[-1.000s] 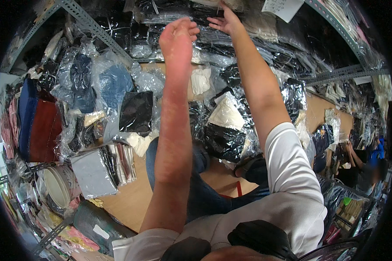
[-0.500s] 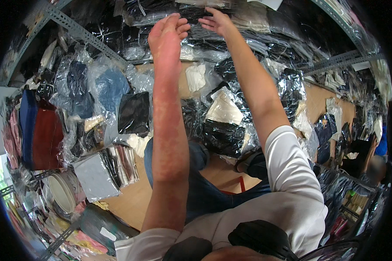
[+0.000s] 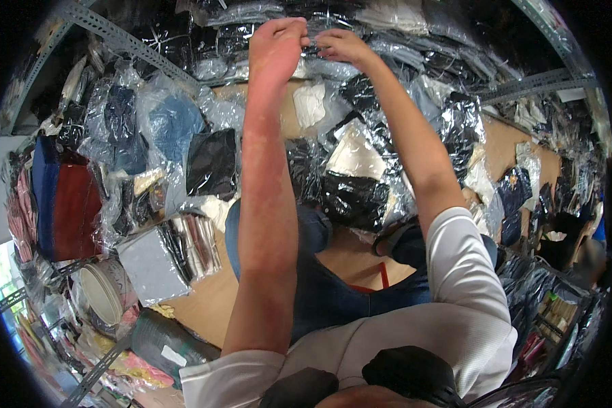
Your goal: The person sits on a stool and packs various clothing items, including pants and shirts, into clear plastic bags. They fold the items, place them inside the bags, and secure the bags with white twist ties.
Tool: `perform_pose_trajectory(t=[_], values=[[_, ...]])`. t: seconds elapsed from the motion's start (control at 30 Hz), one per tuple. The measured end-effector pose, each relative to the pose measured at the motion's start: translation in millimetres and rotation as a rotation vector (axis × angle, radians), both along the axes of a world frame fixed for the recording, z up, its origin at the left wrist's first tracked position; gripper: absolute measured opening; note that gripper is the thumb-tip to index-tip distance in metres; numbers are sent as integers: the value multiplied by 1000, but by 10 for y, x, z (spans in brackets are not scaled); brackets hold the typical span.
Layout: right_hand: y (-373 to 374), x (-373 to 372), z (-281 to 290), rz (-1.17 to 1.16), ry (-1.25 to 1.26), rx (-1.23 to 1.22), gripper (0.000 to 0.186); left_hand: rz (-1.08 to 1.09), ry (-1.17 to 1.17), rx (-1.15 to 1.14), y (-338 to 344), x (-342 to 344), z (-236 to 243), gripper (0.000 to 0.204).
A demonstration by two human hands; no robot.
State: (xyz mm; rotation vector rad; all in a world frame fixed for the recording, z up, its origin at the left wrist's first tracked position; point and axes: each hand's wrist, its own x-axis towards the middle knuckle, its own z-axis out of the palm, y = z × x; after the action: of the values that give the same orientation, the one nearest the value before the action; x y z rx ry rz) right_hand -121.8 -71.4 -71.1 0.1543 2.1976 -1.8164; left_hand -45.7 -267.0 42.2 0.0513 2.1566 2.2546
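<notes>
Both arms reach up to a shelf of folded garments in clear plastic bags (image 3: 245, 34). My left hand (image 3: 277, 39) is closed, its fingers curled in toward the right over the front of the stack. Facing it a short gap away, my right hand (image 3: 345, 47) has its fingers bent and drawn together, pointing left. What either hand pinches is too small or hidden to make out. Below the hands lie a bagged white garment (image 3: 309, 105) and a bagged black garment (image 3: 352, 200) with a cream piece (image 3: 355, 153) above it.
Slotted metal shelf posts (image 3: 132, 51) slant in at both upper sides. Bagged jeans (image 3: 173, 126), a dark red folded item (image 3: 78, 211) and a round pale tub (image 3: 100, 294) are at left. A red frame (image 3: 383, 275) shows between my legs. Another person (image 3: 588, 255) is at far right.
My hands have come closer together. The left has shifted right and curled its fingers; the right has dropped lower and bent its fingers.
</notes>
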Motion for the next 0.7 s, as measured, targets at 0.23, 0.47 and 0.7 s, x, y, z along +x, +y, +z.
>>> perform_pose_trajectory(t=[0.23, 0.47, 0.7], values=[[564, 516, -211, 10, -10, 184, 49, -139, -2, -546, 80, -12, -147, 40], [672, 477, -131, -20, 701, 919, 71, -220, 104, -968, 45, 290, 218, 46], [-223, -45, 676, -131, 717, 1302, 70, 29, -35, -1014, -409, -156, -476, 66]])
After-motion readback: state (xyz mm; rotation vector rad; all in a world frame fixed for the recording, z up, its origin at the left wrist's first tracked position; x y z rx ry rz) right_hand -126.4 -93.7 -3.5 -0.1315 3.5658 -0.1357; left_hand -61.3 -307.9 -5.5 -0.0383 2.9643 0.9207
